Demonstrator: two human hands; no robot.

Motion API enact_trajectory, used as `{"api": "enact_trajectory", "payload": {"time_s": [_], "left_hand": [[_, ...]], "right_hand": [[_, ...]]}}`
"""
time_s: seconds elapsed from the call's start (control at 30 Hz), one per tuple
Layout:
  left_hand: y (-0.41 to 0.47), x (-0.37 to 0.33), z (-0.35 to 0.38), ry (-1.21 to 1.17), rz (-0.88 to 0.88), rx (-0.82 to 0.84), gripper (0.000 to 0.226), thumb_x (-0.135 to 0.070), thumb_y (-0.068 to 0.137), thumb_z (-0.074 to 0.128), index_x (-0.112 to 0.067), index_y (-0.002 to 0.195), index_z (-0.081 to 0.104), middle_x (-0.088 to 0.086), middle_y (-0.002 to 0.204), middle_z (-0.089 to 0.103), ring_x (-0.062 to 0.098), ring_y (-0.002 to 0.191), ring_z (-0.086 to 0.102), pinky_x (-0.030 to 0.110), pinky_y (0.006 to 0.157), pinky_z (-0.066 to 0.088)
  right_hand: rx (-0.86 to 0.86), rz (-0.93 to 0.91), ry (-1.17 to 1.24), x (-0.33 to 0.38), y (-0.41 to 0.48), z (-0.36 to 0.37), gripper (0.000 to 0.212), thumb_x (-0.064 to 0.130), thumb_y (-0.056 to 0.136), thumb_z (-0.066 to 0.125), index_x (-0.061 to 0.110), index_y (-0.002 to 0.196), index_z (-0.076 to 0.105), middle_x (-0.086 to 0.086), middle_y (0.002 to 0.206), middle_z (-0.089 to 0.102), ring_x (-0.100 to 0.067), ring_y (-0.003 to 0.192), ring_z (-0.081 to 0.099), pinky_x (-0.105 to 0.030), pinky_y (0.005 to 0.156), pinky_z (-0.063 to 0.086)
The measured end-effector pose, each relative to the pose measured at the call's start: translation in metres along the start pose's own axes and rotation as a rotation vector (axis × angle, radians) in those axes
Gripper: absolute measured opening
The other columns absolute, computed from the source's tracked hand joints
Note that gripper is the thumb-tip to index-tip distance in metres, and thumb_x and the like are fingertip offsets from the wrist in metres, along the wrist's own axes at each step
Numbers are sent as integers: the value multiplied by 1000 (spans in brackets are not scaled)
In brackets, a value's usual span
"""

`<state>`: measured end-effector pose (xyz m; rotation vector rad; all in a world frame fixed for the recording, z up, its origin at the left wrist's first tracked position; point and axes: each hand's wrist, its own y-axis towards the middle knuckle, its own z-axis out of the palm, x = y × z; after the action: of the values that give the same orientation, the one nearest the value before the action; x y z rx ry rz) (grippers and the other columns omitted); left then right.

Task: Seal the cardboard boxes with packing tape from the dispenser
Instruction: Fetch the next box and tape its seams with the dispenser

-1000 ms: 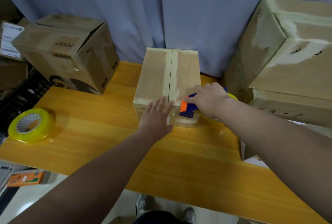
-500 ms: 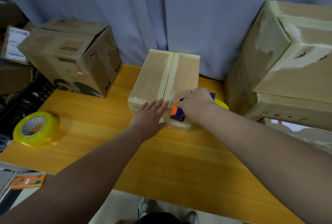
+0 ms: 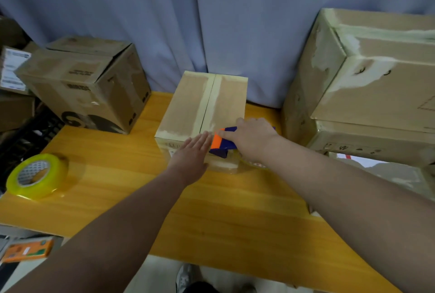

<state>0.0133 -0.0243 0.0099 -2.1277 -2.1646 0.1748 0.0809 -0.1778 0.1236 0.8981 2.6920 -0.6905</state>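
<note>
**Dispenser at the near edge of a closed box**

In the middle of the wooden table (image 3: 211,210) we see the cardboard box (image 3: 188,109), standing against the blue curtain (image 3: 211,22). Its two top flaps are down and meet along a centre seam edged with pale tape marks. With the flaps shut, we cannot see what is in it.

The left hand (image 3: 191,154) lies flat with straight fingers on the box's near front edge, just left of the seam, and holds nothing. The right hand (image 3: 249,138) has its fingers curled round the tape dispenser (image 3: 220,143), a blue and orange one. It sits at the near top edge of the box, just right of the seam and touching the cardboard. Below the wrist a yellowish roll shows (we take it for the dispenser's own tape).

To the left a larger printed box (image 3: 89,85) stands partly on the table. Its top flaps are folded over and its inside is hidden. At the right stand stacked boxes (image 3: 376,81), closed and streaked with tape, contents unseen. A spare roll of tape (image 3: 37,176), yellow, lies flat near the table's left edge, well apart from both hands.
</note>
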Motion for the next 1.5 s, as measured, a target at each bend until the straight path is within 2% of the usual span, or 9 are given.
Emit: {"api": "enact_trajectory", "payload": {"time_s": [0.1, 0.27, 0.47, 0.57, 0.67, 0.8, 1.0, 1.2, 1.5], "left_hand": [[0, -1, 0, 4, -7, 4, 74, -32, 100, 39, -17, 150, -13, 0, 160, -13, 12, 146, -9, 31, 119, -2], [0, -5, -3, 46, -23, 19, 72, -35, 101, 36, -17, 151, -14, 4, 160, -13, 16, 147, -9, 34, 118, -3], [4, -34, -7, 165, -94, 102, 76, -54, 97, 34, -38, 146, -23, 27, 155, -13, 38, 145, -7, 51, 116, 1], [8, -44, -6, 196, -141, 120, 82, -63, 93, 34, -41, 144, -26, 33, 152, -12, 43, 144, -5, 56, 115, 2], [7, -46, -6, 216, -141, 98, 83, -62, 94, 34, -35, 145, -26, 29, 153, -15, 41, 144, -9, 55, 114, -3], [9, -52, -5, 162, 30, 14, 79, -47, 99, 34, -12, 150, -14, 11, 159, -16, 25, 146, -13, 39, 117, -8], [14, -71, -4, 170, 8, 25, 75, -50, 98, 34, -25, 151, -12, 24, 157, -9, 36, 146, -4, 47, 118, 3], [18, -77, -5, 135, -71, 24, 72, -46, 99, 38, -27, 152, -8, 22, 158, -4, 34, 147, -1, 48, 117, 6], [18, -75, -3, 127, -70, -5, 62, -45, 102, 29, -28, 152, -3, 19, 158, 2, 30, 147, 5, 46, 116, 11]], "right_hand": [[-16, -19, -46, -26, -22, 3, 63, 29, 101, 41, 42, 151, 5, -13, 130, 43, -33, 112, 50, -38, 83, 41], [97, 98, -79, -64, -60, 19, 76, 26, 96, 52, 47, 149, 2, -9, 127, 43, -30, 111, 50, -34, 75, 33], [74, 97, -120, -57, -55, 30, 67, 26, 100, 45, 41, 151, 5, -12, 131, 42, -33, 115, 48, -37, 83, 38], [81, 95, -121, -57, -56, 36, 67, 25, 100, 44, 39, 152, 4, -13, 131, 42, -34, 115, 49, -38, 86, 40], [62, 93, -158, -56, -54, 41, 67, 24, 100, 44, 37, 152, 4, -14, 130, 43, -34, 113, 49, -39, 88, 40], [62, 99, -188, -54, -52, 43, 72, 24, 98, 48, 36, 152, 3, -15, 131, 42, -35, 115, 48, -40, 92, 41], [21, 60, -204, -60, -56, 45, 72, 23, 99, 46, 38, 152, 0, -15, 131, 41, -34, 113, 48, -39, 90, 40], [-60, -12, -237, -72, -72, 44, 69, 22, 101, 39, 41, 151, -5, -14, 131, 38, -33, 112, 46, -37, 87, 37], [63, 51, -255, -88, -94, 54, 73, 25, 100, 45, 41, 151, -5, -15, 134, 38, -36, 116, 45, -40, 90, 38]]}}
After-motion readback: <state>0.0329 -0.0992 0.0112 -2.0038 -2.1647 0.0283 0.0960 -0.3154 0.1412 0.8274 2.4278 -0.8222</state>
